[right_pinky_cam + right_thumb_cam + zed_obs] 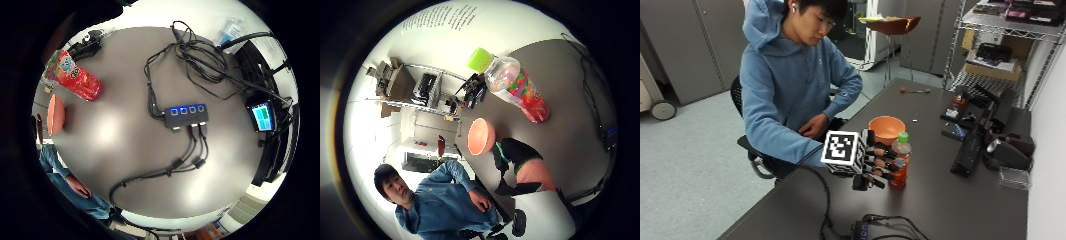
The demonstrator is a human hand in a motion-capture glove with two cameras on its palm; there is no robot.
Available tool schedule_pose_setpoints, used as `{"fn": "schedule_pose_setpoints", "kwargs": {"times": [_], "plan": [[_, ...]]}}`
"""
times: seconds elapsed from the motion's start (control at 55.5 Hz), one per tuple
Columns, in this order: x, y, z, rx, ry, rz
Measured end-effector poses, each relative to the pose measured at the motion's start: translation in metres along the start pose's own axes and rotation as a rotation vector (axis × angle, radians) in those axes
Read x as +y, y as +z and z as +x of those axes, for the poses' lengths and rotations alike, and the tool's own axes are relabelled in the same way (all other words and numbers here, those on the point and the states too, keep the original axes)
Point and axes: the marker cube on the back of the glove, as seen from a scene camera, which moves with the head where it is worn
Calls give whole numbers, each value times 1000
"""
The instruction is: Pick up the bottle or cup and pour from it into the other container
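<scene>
Grey cabinets (693,45), pale floor (686,165), wire shelving (1013,45) behind.

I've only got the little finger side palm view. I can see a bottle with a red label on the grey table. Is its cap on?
Observer: Yes. The thumb side palm view shows a green cap on the bottle, which stands upright on the table.
Operator: There's an orange edge beside it, what is that?
Observer: An orange bowl, open side up, right beside the bottle; the thumb side palm view shows nothing inside it.
Operator: Is the hand on the bottle yet?
Observer: Not gripping. In the outside view the gloved right hand is level with the bottle with its fingers reaching toward its side; I cannot tell if they touch.
</scene>
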Motion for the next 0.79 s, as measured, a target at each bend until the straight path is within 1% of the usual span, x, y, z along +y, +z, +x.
{"fn": "schedule_pose_setpoints", "kwargs": {"times": [0.415,0.577,0.667,0.793], "plan": [[-42,48,-10,-261,-5,40],[-55,65,-19,-307,-27,49],[-66,68,-24,-319,-39,79],[-73,76,-38,-403,-56,100]]}}
